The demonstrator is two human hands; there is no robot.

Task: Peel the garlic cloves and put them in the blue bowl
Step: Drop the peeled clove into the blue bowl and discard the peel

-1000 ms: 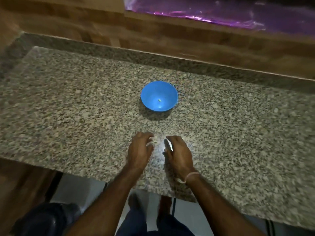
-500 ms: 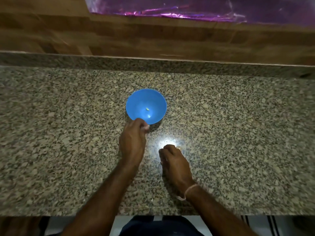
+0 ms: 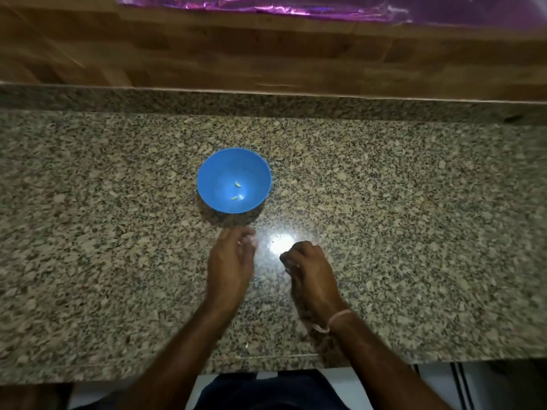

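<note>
Fingers (image 3: 246, 235) of the left hand (image 3: 229, 264) are blurred, but they look loose and a little apart, with nothing seen between them. They are near the front side of the bowl (image 3: 217, 173), not touching it. Fingers (image 3: 291, 255) of the right hand (image 3: 310, 272) are curled together; if they pinch something, I cannot tell. Both hands are over the counter (image 3: 414, 232). A few pale cloves (image 3: 237, 184) lie in the bowl.

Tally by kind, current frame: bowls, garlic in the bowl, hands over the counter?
blue bowl: 1
garlic cloves in it: 2 (the nearer may be two bits)
hands: 2, left hand, right hand
total: 5
</note>
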